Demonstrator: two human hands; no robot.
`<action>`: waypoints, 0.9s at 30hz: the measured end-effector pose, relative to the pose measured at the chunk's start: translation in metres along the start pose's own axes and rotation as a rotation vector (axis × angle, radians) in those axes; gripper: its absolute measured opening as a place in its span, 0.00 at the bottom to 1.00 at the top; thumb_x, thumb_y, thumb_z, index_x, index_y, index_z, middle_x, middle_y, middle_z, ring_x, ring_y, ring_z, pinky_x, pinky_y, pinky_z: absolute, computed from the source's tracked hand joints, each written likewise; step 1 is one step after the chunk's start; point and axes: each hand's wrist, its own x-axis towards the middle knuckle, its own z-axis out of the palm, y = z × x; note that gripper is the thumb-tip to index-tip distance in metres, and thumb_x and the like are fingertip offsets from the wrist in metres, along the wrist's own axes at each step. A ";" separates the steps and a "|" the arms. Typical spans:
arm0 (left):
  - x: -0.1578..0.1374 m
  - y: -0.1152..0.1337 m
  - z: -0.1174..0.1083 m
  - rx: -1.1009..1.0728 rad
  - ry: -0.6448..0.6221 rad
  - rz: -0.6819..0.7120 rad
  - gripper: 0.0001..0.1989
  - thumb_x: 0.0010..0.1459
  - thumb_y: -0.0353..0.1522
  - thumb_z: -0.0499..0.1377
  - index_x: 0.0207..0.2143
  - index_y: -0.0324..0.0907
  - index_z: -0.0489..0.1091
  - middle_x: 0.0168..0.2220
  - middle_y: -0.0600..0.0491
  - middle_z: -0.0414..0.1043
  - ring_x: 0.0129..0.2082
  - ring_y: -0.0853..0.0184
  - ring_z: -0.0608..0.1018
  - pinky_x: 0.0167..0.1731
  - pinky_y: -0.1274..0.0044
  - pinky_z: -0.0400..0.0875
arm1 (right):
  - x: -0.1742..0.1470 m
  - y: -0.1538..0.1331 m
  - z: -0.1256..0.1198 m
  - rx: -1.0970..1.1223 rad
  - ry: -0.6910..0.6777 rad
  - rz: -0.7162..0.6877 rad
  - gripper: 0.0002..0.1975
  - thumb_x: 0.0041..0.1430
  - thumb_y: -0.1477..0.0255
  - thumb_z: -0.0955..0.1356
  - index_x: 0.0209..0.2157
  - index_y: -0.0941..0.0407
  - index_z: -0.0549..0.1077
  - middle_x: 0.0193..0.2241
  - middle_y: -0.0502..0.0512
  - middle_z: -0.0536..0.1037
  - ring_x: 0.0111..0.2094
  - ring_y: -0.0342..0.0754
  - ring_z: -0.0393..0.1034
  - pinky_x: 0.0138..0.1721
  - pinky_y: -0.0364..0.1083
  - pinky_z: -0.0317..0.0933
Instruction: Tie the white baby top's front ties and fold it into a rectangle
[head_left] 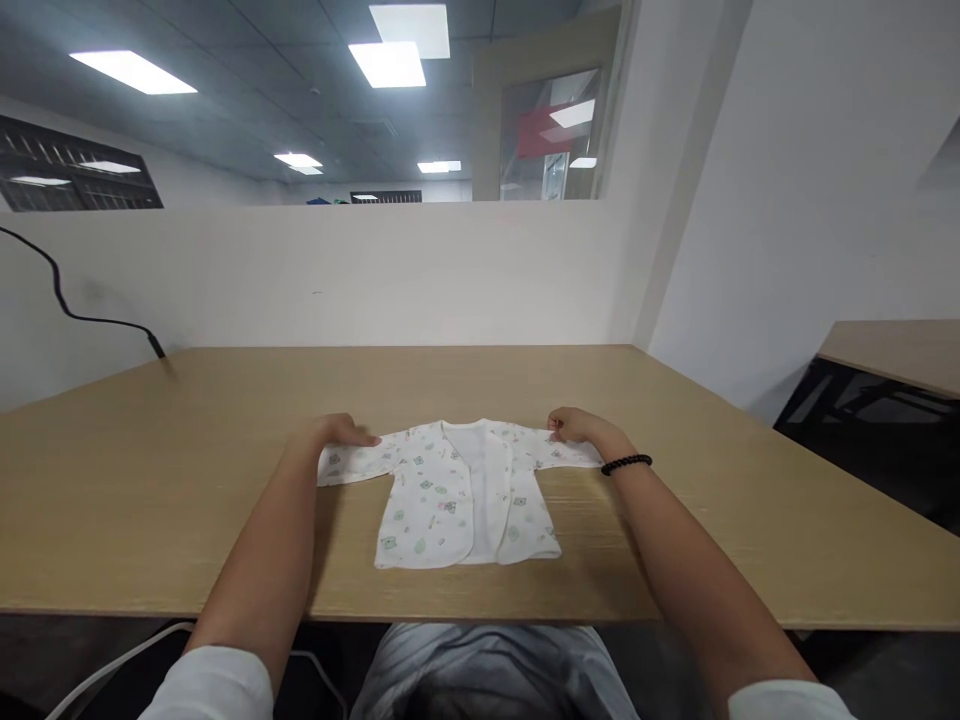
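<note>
A white baby shirt with small green and grey prints lies spread on the table, its front open down the middle and both sleeves stretched sideways. My left hand is at the upper edge of the sleeve on the left, fingertips closed on the cloth near the shoulder. On the other side, my right hand has its fingers curled in a pinch at the top edge of the other sleeve. A black bead bracelet circles my right wrist, close to that sleeve's cuff. The undersides of both hands are hidden.
The light wooden table ends near my lap at its front edge and meets a low white partition at the back. A black cable hangs down to the table's left rear corner. Another table stands at the right.
</note>
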 end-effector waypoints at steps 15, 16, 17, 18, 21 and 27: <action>-0.035 0.127 0.047 -0.031 0.659 0.776 0.18 0.62 0.40 0.53 0.49 0.40 0.69 0.48 0.44 0.74 0.48 0.56 0.75 0.48 0.70 0.67 | -0.005 -0.059 0.030 0.040 0.222 -0.061 0.23 0.59 0.52 0.66 0.34 0.61 0.76 0.33 0.65 0.79 0.32 0.55 0.73 0.28 0.45 0.53; -0.037 0.136 0.056 -0.026 0.652 0.864 0.18 0.62 0.38 0.53 0.51 0.40 0.68 0.51 0.45 0.73 0.50 0.57 0.74 0.50 0.69 0.65 | -0.005 -0.062 0.034 0.025 0.217 -0.071 0.22 0.57 0.54 0.68 0.37 0.61 0.76 0.36 0.65 0.79 0.34 0.55 0.73 0.28 0.45 0.54; -0.037 0.142 0.063 -0.004 0.630 0.931 0.17 0.62 0.37 0.52 0.52 0.41 0.68 0.51 0.45 0.73 0.51 0.57 0.73 0.51 0.68 0.65 | -0.005 -0.063 0.039 0.013 0.223 -0.075 0.22 0.56 0.55 0.70 0.39 0.61 0.75 0.39 0.66 0.79 0.36 0.56 0.73 0.29 0.45 0.54; -0.037 0.146 0.069 0.022 0.604 0.977 0.16 0.62 0.35 0.52 0.51 0.41 0.69 0.51 0.45 0.73 0.51 0.57 0.73 0.51 0.67 0.64 | -0.004 -0.063 0.042 0.005 0.235 -0.079 0.22 0.55 0.56 0.70 0.41 0.61 0.75 0.41 0.67 0.78 0.37 0.56 0.73 0.29 0.45 0.54; -0.035 0.148 0.077 0.091 0.545 1.016 0.13 0.62 0.30 0.51 0.45 0.41 0.72 0.46 0.46 0.75 0.48 0.59 0.75 0.48 0.68 0.66 | 0.001 -0.059 0.046 0.016 0.258 -0.110 0.18 0.55 0.58 0.71 0.36 0.61 0.74 0.39 0.66 0.79 0.36 0.55 0.73 0.29 0.45 0.53; -0.032 0.142 0.070 0.129 0.611 1.012 0.09 0.60 0.25 0.53 0.39 0.43 0.71 0.42 0.48 0.74 0.45 0.60 0.74 0.47 0.69 0.65 | 0.010 -0.062 0.042 0.342 0.253 -0.194 0.11 0.49 0.73 0.71 0.20 0.56 0.65 0.18 0.47 0.69 0.23 0.43 0.64 0.23 0.41 0.48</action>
